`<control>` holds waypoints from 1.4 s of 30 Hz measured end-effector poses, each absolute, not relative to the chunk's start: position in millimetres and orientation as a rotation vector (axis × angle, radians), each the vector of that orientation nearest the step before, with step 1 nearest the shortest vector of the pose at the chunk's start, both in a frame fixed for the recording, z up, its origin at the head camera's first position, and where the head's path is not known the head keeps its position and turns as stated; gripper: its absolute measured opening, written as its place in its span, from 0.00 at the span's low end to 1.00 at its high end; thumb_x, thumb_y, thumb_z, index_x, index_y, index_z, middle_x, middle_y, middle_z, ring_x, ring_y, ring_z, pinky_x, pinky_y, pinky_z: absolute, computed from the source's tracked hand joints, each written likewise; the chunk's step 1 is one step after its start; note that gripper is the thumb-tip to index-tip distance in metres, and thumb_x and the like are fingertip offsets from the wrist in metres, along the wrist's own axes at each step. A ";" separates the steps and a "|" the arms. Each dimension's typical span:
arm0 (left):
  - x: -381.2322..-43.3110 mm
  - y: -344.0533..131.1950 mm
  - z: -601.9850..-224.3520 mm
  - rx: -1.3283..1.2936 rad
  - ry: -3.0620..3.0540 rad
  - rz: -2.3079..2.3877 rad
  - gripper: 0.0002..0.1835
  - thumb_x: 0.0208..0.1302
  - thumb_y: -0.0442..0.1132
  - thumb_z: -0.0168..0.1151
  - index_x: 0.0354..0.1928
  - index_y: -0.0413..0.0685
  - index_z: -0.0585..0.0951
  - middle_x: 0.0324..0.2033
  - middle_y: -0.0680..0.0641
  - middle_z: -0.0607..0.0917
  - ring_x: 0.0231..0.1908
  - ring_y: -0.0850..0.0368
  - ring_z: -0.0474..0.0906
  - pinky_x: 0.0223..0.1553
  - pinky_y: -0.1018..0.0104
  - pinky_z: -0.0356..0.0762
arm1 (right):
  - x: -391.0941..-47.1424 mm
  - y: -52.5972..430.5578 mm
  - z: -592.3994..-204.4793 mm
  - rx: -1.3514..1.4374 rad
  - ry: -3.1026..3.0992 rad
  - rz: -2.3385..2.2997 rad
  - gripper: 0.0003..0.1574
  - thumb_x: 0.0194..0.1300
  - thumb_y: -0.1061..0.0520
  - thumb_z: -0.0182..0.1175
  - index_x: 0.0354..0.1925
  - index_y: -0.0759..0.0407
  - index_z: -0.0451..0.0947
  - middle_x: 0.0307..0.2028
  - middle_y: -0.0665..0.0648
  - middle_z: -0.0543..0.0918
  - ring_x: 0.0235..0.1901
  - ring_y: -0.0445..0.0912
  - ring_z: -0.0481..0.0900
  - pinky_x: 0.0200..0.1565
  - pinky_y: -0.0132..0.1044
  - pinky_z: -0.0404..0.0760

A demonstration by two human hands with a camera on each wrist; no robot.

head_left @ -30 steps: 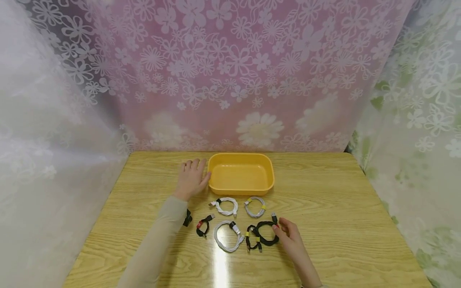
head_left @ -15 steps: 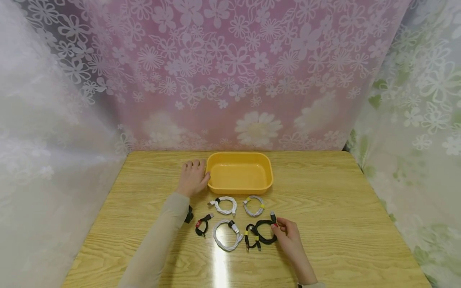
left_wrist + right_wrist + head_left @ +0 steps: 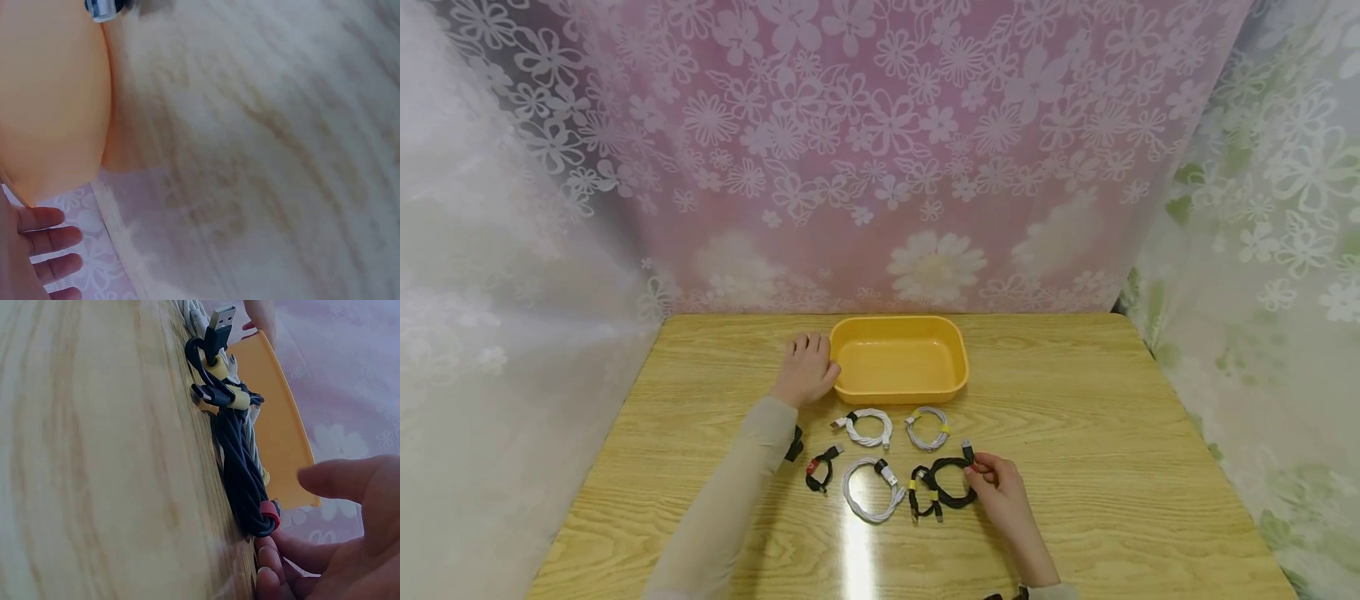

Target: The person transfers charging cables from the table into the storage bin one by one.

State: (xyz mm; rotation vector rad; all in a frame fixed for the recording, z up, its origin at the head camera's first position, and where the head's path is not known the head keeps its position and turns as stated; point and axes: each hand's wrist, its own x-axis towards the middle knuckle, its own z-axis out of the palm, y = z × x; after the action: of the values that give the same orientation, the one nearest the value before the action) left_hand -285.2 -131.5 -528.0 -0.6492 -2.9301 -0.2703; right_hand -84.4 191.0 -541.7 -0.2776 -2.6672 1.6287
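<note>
The wood-grain surface point(image 3: 1075, 400) carries everything. On it, the rectangular yellow tray point(image 3: 898, 367), apparently plastic, looks light, stiff and a little slick; its rim seems the surest hold. The left hand point(image 3: 805, 371) lies against the tray's left end, fingers relaxed. The right hand point(image 3: 1006, 492), thumb and fingers parted, touches the right edge of the coiled black cable point(image 3: 239, 464) in front of the tray. That coil should be light and bendy; pinching its red band point(image 3: 269, 512) would likely keep the loops together.
</note>
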 end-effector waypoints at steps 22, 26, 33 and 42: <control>-287.0 -119.0 -523.3 -0.539 -3.034 -0.214 0.14 0.71 0.45 0.44 0.44 0.38 0.68 0.43 0.38 0.66 0.43 0.41 0.59 0.44 0.51 0.55 | -86.3 186.6 -546.5 -0.320 -2.710 1.429 0.20 0.55 0.67 0.67 0.47 0.72 0.78 0.29 0.56 0.77 0.28 0.45 0.70 0.32 0.32 0.68; -287.0 -117.9 -523.7 -0.524 -3.052 -0.208 0.16 0.72 0.46 0.44 0.46 0.37 0.68 0.44 0.37 0.66 0.43 0.41 0.59 0.45 0.50 0.55 | -86.2 186.8 -546.3 -0.388 -2.751 1.451 0.21 0.56 0.66 0.68 0.49 0.71 0.78 0.25 0.55 0.76 0.23 0.43 0.71 0.26 0.31 0.68; -289.8 -117.6 -528.8 -0.512 -3.070 -0.167 0.17 0.73 0.47 0.42 0.47 0.37 0.68 0.44 0.38 0.65 0.43 0.42 0.58 0.45 0.51 0.55 | -85.1 186.4 -546.6 -0.405 -2.752 1.434 0.18 0.57 0.65 0.68 0.46 0.71 0.79 0.25 0.54 0.77 0.23 0.43 0.72 0.26 0.31 0.68; -287.3 -116.6 -523.6 -0.517 -3.041 -0.180 0.18 0.73 0.46 0.43 0.47 0.36 0.69 0.44 0.37 0.68 0.43 0.41 0.60 0.45 0.50 0.58 | -86.1 189.9 -543.6 -0.387 -2.743 1.426 0.16 0.58 0.65 0.68 0.44 0.74 0.82 0.27 0.55 0.81 0.27 0.44 0.75 0.28 0.32 0.72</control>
State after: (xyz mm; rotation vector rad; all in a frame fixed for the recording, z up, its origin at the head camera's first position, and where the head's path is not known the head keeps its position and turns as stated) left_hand -287.3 -116.6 -523.6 -0.5169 -3.0413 -0.1795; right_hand -86.1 189.9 -543.6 -0.3872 -2.7433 1.4261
